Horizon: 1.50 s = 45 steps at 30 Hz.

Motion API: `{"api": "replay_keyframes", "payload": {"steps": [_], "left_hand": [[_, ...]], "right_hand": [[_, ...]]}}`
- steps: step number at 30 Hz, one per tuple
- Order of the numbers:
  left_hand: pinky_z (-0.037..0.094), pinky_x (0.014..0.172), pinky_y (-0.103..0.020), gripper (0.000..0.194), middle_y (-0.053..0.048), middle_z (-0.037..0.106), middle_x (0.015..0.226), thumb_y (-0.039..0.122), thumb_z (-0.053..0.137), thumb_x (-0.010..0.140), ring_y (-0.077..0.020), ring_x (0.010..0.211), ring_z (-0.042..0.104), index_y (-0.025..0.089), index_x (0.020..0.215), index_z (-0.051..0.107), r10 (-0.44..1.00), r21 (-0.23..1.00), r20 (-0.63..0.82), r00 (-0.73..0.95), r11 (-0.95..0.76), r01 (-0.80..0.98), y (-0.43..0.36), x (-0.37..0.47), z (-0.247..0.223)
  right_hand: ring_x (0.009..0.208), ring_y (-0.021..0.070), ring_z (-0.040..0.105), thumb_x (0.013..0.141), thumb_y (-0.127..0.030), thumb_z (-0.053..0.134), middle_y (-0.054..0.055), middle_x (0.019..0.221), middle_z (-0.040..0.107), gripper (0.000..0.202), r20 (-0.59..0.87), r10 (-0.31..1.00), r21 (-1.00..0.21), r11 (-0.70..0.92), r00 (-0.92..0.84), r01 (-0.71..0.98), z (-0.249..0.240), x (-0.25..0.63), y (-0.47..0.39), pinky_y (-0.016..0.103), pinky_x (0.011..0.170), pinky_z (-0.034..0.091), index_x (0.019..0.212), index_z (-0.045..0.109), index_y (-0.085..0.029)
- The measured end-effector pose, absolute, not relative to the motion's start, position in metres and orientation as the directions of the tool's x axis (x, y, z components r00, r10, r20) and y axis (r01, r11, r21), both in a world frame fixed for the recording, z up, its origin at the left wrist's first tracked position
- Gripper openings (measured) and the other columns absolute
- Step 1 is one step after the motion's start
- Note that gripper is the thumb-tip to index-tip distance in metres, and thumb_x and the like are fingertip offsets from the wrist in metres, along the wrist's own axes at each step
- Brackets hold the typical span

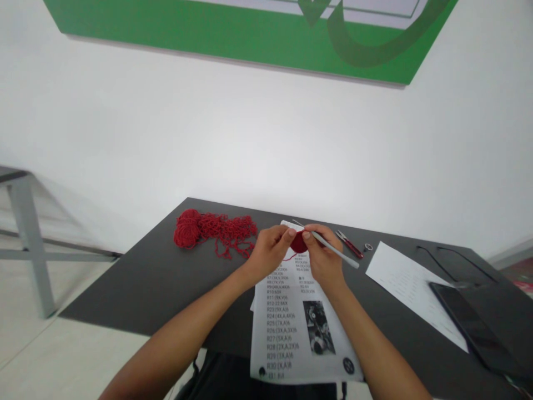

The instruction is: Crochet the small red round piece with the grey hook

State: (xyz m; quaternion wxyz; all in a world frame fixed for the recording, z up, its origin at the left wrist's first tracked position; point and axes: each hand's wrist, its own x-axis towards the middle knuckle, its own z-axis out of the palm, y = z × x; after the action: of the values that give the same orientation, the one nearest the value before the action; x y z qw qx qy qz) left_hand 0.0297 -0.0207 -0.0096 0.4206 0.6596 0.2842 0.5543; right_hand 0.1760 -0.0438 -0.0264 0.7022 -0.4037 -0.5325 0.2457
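Your left hand (272, 251) pinches the crochet (298, 243) at one edge; your right hand (325, 258) grips its other edge and the hook (339, 252). The crochet is over the sheet (283, 311), with yarn (212, 229) leftward on the tabletop (145, 289).

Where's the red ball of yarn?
In the head view, the red yarn ball sits left of centre on the dark table, beside the crinkly loose yarn.
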Motion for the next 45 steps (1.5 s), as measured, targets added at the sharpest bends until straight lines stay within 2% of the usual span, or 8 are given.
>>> {"api": "replay_keyframes", "payload": {"steps": [3,6,10,15,21,25,38,45], "left_hand": [[0.021,0.047,-0.025,0.063,0.003,0.041,0.050,0.070,0.060,0.085,-0.0088,0.049,0.032,0.017,0.052,0.054,0.868,0.883,0.469,0.162,-0.460,-0.093,-0.011,0.023,-0.009],[0.017,0.044,-0.025,0.068,0.006,0.027,0.046,0.071,0.070,0.077,-0.0068,0.045,0.022,0.019,0.045,0.038,0.924,0.903,0.292,0.248,-0.180,-0.390,-0.005,0.019,-0.006],[0.024,0.041,-0.022,0.051,0.007,0.024,0.051,0.057,0.077,0.079,-0.0089,0.048,0.028,0.017,0.057,0.054,0.906,0.692,0.139,0.400,0.200,-0.693,-0.006,0.016,0.002],[0.035,0.047,-0.020,0.051,0.005,0.036,0.059,0.060,0.074,0.081,-0.0090,0.054,0.037,0.012,0.099,0.075,0.922,0.592,0.193,0.336,0.164,-0.789,-0.015,0.018,0.007],[0.038,0.057,-0.022,0.058,0.003,0.052,0.073,0.047,0.081,0.079,-0.0089,0.062,0.043,0.019,0.128,0.069,0.869,0.845,0.378,0.319,-0.183,-0.502,-0.015,0.022,-0.001],[0.042,0.061,-0.024,0.062,0.003,0.055,0.073,0.036,0.085,0.075,-0.0102,0.066,0.049,0.018,0.132,0.067,0.837,0.852,0.473,0.276,-0.355,-0.385,-0.015,0.024,-0.005],[0.049,0.059,-0.019,0.067,0.002,0.065,0.078,0.031,0.091,0.070,-0.0077,0.063,0.059,0.021,0.131,0.066,0.897,0.742,0.309,0.317,-0.019,-0.670,-0.032,0.038,-0.012],[0.054,0.058,-0.020,0.068,0.002,0.067,0.081,0.029,0.092,0.068,-0.0092,0.064,0.063,0.020,0.130,0.066,0.898,0.731,0.308,0.314,-0.012,-0.683,-0.031,0.037,-0.013]], "right_hand": [[0.076,0.0180,0.067,0.080,-0.037,0.080,0.001,0.086,0.075,0.017,0.539,0.785,-0.836,0.544,0.305,0.075,-0.028,0.184,-0.038,0.032,0.071,0.055,0.090,0.075,-0.024],[0.075,0.0166,0.065,0.080,-0.036,0.080,0.000,0.084,0.073,0.015,0.548,0.811,-0.830,0.558,0.205,0.012,-0.031,0.186,-0.034,0.030,0.068,0.053,0.089,0.075,-0.025],[0.077,0.0176,0.065,0.081,-0.038,0.078,0.001,0.084,0.072,0.012,0.595,0.800,-0.798,0.599,0.070,-0.065,-0.034,0.178,-0.034,0.032,0.068,0.054,0.083,0.075,-0.026],[0.081,0.0186,0.067,0.080,-0.035,0.079,0.001,0.086,0.073,0.009,0.611,0.790,-0.787,0.613,0.051,-0.066,-0.037,0.170,-0.035,0.033,0.072,0.056,0.082,0.075,-0.027],[0.076,0.0169,0.066,0.080,-0.037,0.079,0.001,0.086,0.072,0.016,0.531,0.822,-0.822,0.559,0.206,-0.109,-0.038,0.173,-0.036,0.032,0.068,0.056,0.089,0.074,-0.025],[0.078,0.0175,0.066,0.084,-0.034,0.075,0.002,0.086,0.071,0.010,0.606,0.762,-0.790,0.611,0.230,0.057,-0.029,0.168,-0.047,0.031,0.068,0.055,0.086,0.073,-0.024],[0.091,0.0212,0.071,0.091,-0.019,0.066,0.005,0.100,0.073,0.018,0.902,0.422,-0.385,0.689,0.092,0.614,-0.017,0.163,-0.068,0.040,0.080,0.061,0.104,0.072,-0.029],[0.097,0.0227,0.073,0.089,-0.015,0.071,0.004,0.106,0.074,0.032,0.964,0.266,-0.198,0.686,0.013,0.700,-0.028,0.168,-0.059,0.042,0.085,0.062,0.115,0.071,-0.033]]}}
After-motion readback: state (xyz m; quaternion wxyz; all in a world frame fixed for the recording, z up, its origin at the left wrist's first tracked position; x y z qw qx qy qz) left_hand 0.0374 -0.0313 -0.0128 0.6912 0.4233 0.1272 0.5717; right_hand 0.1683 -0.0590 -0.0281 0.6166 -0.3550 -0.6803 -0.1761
